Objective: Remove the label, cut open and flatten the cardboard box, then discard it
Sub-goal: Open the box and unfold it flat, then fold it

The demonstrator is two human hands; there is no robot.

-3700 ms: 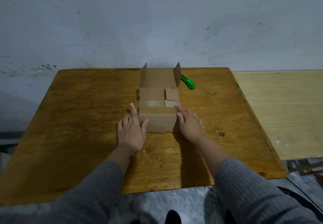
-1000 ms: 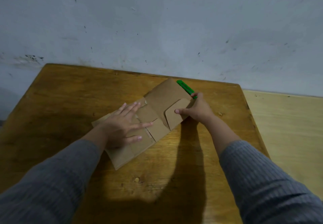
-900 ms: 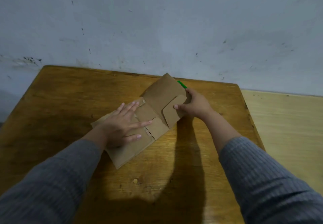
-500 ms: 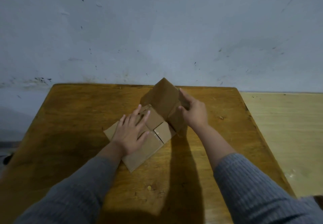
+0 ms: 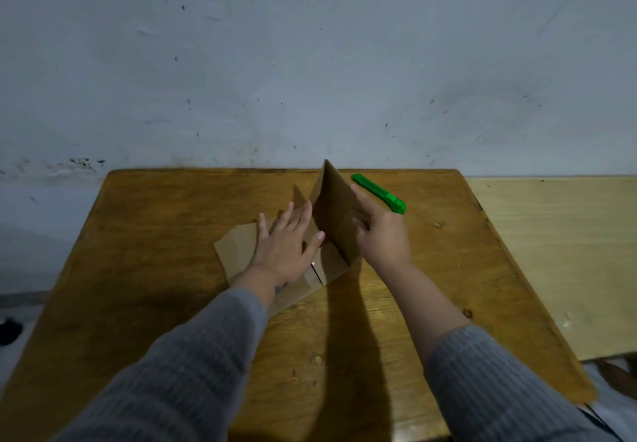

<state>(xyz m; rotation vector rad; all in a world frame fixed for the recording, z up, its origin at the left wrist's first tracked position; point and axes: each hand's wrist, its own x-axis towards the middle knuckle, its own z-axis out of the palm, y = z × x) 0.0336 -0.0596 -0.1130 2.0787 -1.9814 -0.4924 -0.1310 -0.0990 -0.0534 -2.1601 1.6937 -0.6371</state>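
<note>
The brown cardboard box (image 5: 332, 214) lies cut open in the middle of the wooden table (image 5: 155, 235). Its near part rests flat on the tabletop. My left hand (image 5: 287, 245) presses that flat part down, palm down, fingers spread. One large panel stands almost upright on its fold. My right hand (image 5: 381, 235) grips that panel along its right face and edge. A green utility knife (image 5: 378, 193) lies on the table just behind and right of the raised panel, untouched.
A grey-white wall rises right behind the table's far edge. A paler wooden surface (image 5: 558, 255) adjoins the table on the right. Grey floor shows at the left and bottom right corners.
The box went from a standing open box to a flattened sheet. In the last second my right hand lifted the far panel from flat to nearly upright, uncovering the green knife.
</note>
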